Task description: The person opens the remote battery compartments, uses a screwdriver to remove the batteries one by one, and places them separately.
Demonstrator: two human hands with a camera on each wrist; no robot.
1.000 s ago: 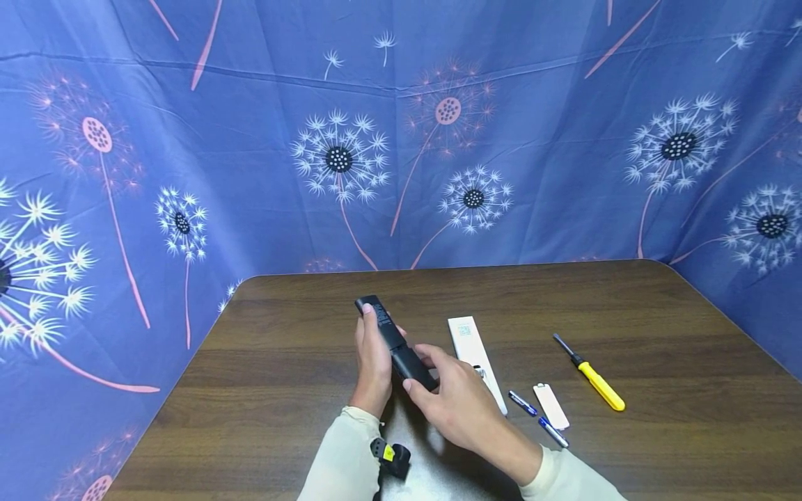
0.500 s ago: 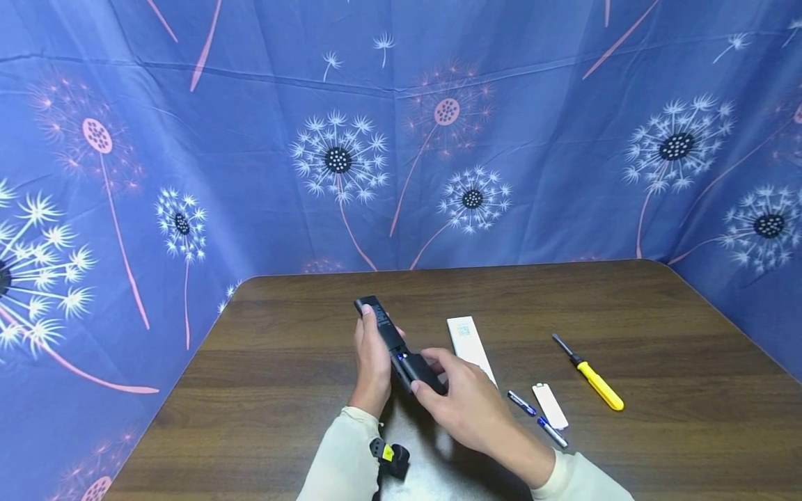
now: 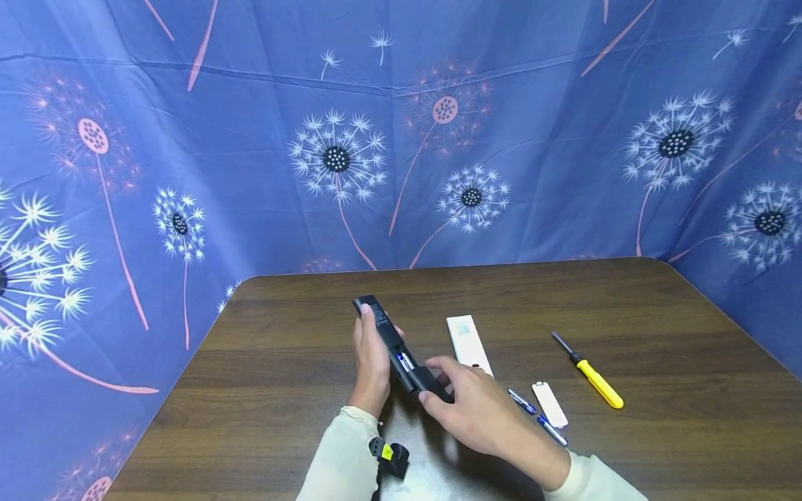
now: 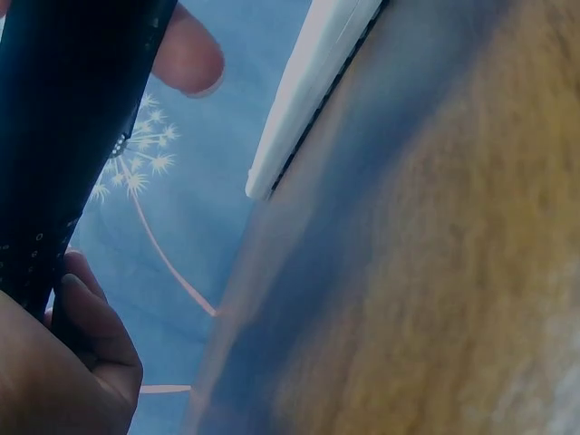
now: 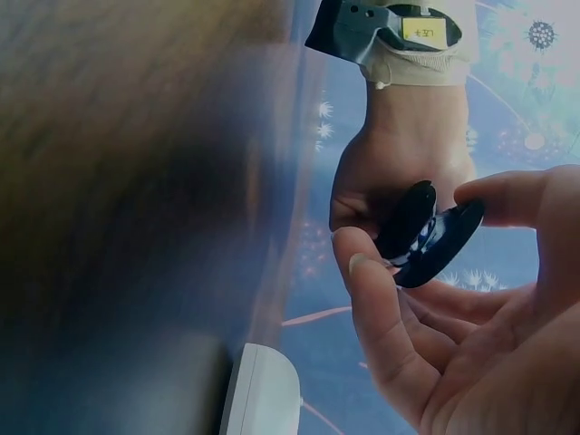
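My left hand (image 3: 374, 362) grips a black remote control (image 3: 387, 330) above the table, back side up, with the thumb along its edge. Between fingers and thumb, my right hand (image 3: 482, 410) pinches the black battery cover (image 3: 434, 384) at the near end. That cover is slid partway off, and a blue-and-silver battery (image 3: 406, 361) shows in the opened compartment. From the right wrist view, the cover (image 5: 446, 243) stands slightly apart from the remote's end (image 5: 406, 220). The left wrist view shows the remote's dark body (image 4: 77, 118) close up.
A white remote (image 3: 467, 339) lies on the brown table (image 3: 301, 334), partly behind my right hand. To its right are two loose batteries, one upper (image 3: 521, 401) and one lower (image 3: 552, 431), a white battery cover (image 3: 550, 403) and a yellow-handled screwdriver (image 3: 589, 371).
My right hand has moved toward the lower right, sliding the black cover along the remote and exposing a battery. My left hand has held the remote nearly still.
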